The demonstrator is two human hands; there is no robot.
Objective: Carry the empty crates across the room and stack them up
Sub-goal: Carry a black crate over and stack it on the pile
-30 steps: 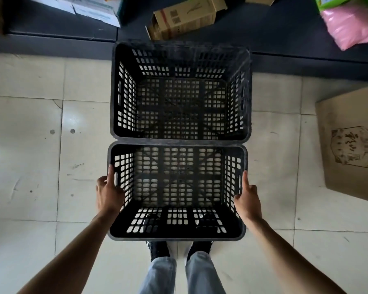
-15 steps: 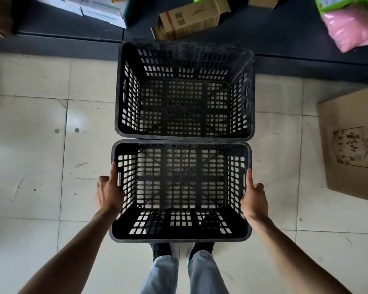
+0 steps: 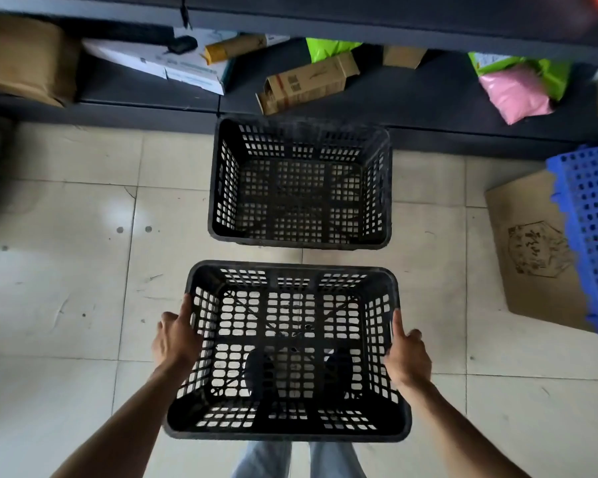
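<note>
I hold an empty black perforated crate [image 3: 287,432] in front of my legs, above the tiled floor. My left hand [image 3: 175,339] grips its left wall, thumb lying along the rim. My right hand [image 3: 406,355] grips the right wall the same way. My shoes show through the crate's bottom grid. A second empty black crate [image 3: 301,243] stands on the floor just beyond it, close to the dark shelf base, with a strip of floor between the two crates.
A low dark shelf [image 3: 394,105] runs along the back, holding cardboard boxes [image 3: 308,82], a white box [image 3: 173,63] and pink and green bags [image 3: 515,91]. A flat cardboard sheet [image 3: 529,250] and a blue perforated panel [image 3: 594,236] lie at the right.
The held crate has come back toward me and risen; a gap has opened between it and the floor crate, which it touched before. The view has tilted up, showing more of the shelf.
</note>
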